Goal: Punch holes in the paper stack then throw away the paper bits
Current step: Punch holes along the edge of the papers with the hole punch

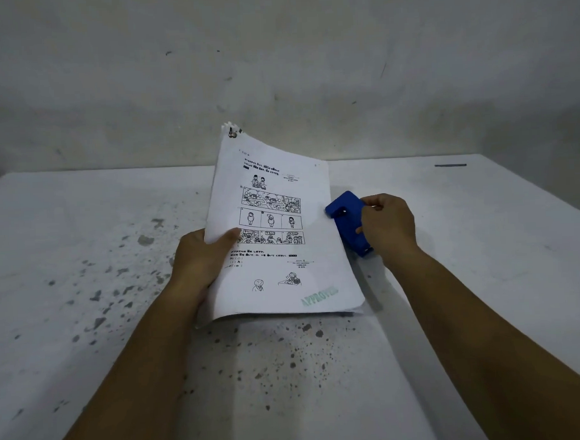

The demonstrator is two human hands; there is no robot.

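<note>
A stack of white printed paper (275,227), with comic drawings and a green stamp near its bottom corner, is tilted up off the table. My left hand (202,253) grips its left edge, thumb on top. A small clip (233,133) holds the top left corner. A blue hole punch (348,220) stands on the table against the stack's right edge. My right hand (387,227) is closed around the punch from the right. Whether the paper's edge sits inside the punch slot cannot be seen.
The white table (117,260) is speckled with dark chipped spots at left and in front. A short dark strip (450,165) lies near the far right edge. A stained wall (275,70) rises right behind the table.
</note>
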